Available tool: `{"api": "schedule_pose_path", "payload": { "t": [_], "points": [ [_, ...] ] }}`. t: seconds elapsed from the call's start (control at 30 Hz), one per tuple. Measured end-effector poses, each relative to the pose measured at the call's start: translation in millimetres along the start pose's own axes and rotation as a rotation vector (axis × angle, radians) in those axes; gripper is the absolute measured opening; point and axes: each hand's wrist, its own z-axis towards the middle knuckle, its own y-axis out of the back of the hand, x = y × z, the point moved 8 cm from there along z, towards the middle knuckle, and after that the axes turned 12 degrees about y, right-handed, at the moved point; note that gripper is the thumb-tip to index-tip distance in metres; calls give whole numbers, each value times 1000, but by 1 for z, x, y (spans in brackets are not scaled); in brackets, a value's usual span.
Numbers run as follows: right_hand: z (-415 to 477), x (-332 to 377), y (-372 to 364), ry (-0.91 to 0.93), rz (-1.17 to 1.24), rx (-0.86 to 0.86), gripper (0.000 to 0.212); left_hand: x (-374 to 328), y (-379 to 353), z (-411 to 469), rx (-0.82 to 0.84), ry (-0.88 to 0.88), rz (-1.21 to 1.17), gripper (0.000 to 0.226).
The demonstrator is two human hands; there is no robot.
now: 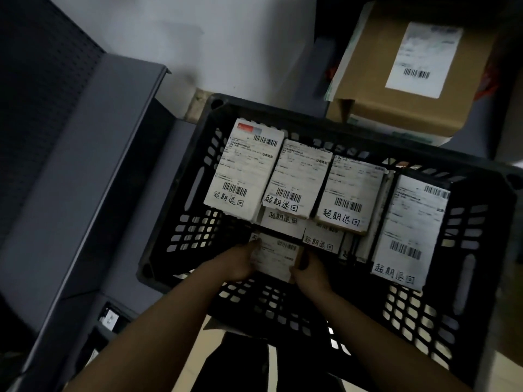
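Observation:
A black slotted plastic crate [181, 193] fills the middle of the head view and holds several small parcels with white shipping labels and handwritten characters. Both hands reach into its near side and hold one small labelled parcel [276, 257] between them. My left hand [239, 264] grips the parcel's left edge. My right hand [310, 271] grips its right edge, thumb on top. Three labelled parcels [244, 171] lie side by side along the far wall, and a long one [410, 230] lies at the right.
A brown cardboard box [410, 69] with a white barcode label sits on other boxes behind the crate at upper right. A grey metal shelf [93, 154] runs along the left. A white wall [212, 43] stands behind. Pale floor shows under the crate.

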Motion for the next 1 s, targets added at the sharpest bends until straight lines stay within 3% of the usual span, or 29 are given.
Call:
{"api": "schedule_pose_path", "payload": {
  "t": [0.27,0.4,0.57,0.73,0.87,1.0],
  "points": [
    [-27,45,13,259,-299,18,46,-7,23,-17,-289,-73,269,52],
    [-58,84,17,447,-433,-39,47,-21,38,-59,-495,-234,401,38],
    [-109,138,13,703,-598,-167,40,-20,55,-126,-733,-518,344,19],
    [-171,193,1,896,-722,-383,28,0,79,-202,-1034,-674,252,21],
    [-215,231,-32,1049,-785,-446,22,34,89,-252,-1216,-671,183,20],
    [-241,260,-85,1211,-820,-333,19,90,89,-283,-1375,-547,102,23]
  ]
}}
